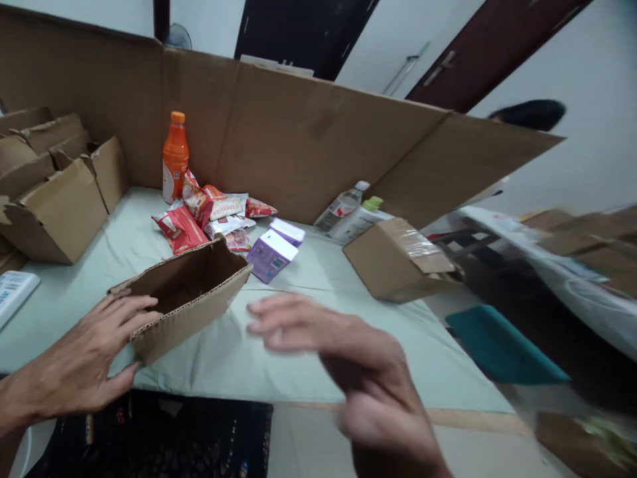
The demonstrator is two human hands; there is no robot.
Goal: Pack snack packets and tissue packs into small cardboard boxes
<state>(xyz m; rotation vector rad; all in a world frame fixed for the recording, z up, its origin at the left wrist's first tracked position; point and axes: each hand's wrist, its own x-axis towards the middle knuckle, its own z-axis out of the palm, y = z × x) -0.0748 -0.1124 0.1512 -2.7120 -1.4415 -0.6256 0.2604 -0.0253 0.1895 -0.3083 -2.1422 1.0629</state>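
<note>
An open-topped cardboard box (pixel 199 318) stands near the table's front, with a dark interior. My left hand (pixel 94 345) lies against its near left end, fingers stretched across the rim and thumb apart below. To the right of the box, my right hand (pixel 343 358) hangs above the cloth, blurred by motion. Its fingers are extended and nothing shows in them. Just past the box's far end sit purple-and-white cartons (pixel 273 255). Behind it lies a pile of red and white snack packets (pixel 209 212), beside an upright orange drink bottle (pixel 175 159).
Several open cardboard boxes (pixel 60 206) stand at the left, near a white device (pixel 14 295). At right, a clear bottle (pixel 343 206) and a green-capped bottle (pixel 365 216) lean behind a taped box (pixel 398 259). A cardboard wall (pixel 279 133) borders the back. A person's dark hair (pixel 535 114) shows beyond.
</note>
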